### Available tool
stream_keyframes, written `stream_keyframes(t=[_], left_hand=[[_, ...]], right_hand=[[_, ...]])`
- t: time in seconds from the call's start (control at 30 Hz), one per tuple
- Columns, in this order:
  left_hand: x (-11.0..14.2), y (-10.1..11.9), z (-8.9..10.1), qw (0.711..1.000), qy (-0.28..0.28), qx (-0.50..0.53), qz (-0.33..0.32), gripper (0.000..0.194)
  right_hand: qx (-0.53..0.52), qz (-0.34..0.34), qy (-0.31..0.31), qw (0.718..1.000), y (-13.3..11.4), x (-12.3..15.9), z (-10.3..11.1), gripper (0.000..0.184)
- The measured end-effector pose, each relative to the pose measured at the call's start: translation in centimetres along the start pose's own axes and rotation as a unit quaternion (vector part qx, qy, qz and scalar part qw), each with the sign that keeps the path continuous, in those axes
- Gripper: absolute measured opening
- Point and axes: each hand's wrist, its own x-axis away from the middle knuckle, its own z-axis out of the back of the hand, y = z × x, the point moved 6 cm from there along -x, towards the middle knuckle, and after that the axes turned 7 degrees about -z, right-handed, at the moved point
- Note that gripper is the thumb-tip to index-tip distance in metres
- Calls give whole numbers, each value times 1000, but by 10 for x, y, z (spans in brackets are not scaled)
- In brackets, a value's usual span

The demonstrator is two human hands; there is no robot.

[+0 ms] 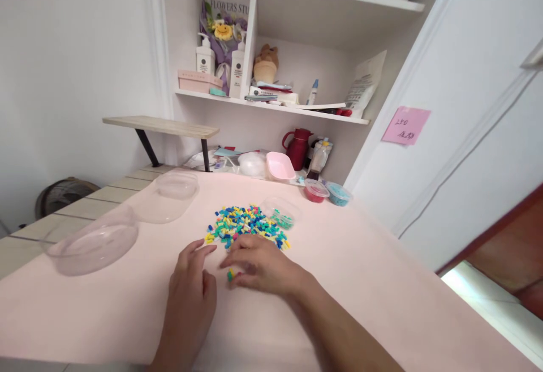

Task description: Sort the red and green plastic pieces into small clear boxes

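Note:
A loose pile of small coloured plastic pieces [241,222], mostly blue, green, yellow and white, lies on the pink tabletop [360,293]. My left hand [193,290] rests at the near left of the pile, fingers apart and nothing seen in them. Over the pile's near edge, my right hand [263,264] is bent down with its thumb and index finger apart. A few green, yellow and red pieces [231,275] show in the gap by its thumb tip; whether they are touched is unclear. The right hand hides part of the pile.
A clear tub [282,213] with green pieces stands behind the pile. Lidded tubs of red pieces [316,191] and blue pieces [338,194] sit at the back right. Clear plastic containers [97,242] lie on the left. A pink tray [280,166] and a red jug [298,148] are behind.

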Motion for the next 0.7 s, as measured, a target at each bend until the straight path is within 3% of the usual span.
stream_keyframes(t=[0.13,0.33,0.57,0.7], left_hand=[[1,-1,-1,1000,-18,-3,3,39],[1,1,-7,997,-69,-7,14,38],[-1,4,-7,995,-93,-21,11,36],[-1,9,-8,994,-106,-31,-16,36]], right_hand=[[68,4,-28,997,2,0,-13,27],[88,-45,-44,994,6,-1,-7,11],[-36,-93,32,995,24,-1,6,15],[-117,-140,71,981,34,0,20,7]])
